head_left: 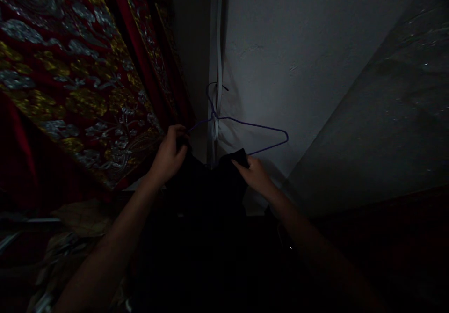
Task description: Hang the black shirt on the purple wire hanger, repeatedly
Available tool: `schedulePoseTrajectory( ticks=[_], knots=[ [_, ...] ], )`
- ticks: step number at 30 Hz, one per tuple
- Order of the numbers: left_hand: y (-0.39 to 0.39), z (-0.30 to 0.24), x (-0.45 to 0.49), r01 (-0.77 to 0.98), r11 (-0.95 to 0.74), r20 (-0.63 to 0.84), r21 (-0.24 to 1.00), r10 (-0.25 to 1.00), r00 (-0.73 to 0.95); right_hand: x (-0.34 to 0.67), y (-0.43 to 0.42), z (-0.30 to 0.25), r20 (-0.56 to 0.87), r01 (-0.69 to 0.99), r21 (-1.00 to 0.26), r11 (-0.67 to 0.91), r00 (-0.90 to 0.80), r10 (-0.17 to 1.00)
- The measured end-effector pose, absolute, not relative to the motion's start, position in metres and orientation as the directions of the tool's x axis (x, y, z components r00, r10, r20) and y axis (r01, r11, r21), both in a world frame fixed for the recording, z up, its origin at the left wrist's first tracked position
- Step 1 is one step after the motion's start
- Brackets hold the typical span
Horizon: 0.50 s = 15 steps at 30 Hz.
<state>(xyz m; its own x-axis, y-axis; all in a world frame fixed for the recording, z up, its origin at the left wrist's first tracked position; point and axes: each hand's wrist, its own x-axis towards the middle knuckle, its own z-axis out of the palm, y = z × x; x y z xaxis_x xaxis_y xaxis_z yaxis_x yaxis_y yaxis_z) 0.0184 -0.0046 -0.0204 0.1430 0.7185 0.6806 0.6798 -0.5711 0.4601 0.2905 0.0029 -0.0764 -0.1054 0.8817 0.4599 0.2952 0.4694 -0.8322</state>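
A purple wire clothes hanger [259, 125] hangs by its hook from a pale cord or strip that runs down the wall. Below it is a dark garment [213, 186], so dim that its kind cannot be made out. My left hand [170, 153] grips the garment's upper left edge, by the hanger's left arm. My right hand [255, 175] pinches the upper right edge, thumb on top, just under the hanger's lower bar. The hanger's right end sticks out bare past the cloth. Its left end is hidden behind my left hand and the garment.
A red cloth [87, 79] with gold and silver sequin embroidery hangs on the left. Behind the hanger rises a grey wall [280, 60] with the pale cord [219, 37]. Dim, jumbled items [70, 238] lie at lower left. The lower right is very dark.
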Motion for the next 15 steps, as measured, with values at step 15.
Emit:
schedulePoseTrajectory(
  ticks=[15],
  knots=[
    [0.028,-0.033,-0.026,0.703,-0.433,0.553,0.564,0.83,0.068,0.415,0.019,-0.007,0.264,0.277,-0.922,0.27,-0.061,0.963]
  ],
)
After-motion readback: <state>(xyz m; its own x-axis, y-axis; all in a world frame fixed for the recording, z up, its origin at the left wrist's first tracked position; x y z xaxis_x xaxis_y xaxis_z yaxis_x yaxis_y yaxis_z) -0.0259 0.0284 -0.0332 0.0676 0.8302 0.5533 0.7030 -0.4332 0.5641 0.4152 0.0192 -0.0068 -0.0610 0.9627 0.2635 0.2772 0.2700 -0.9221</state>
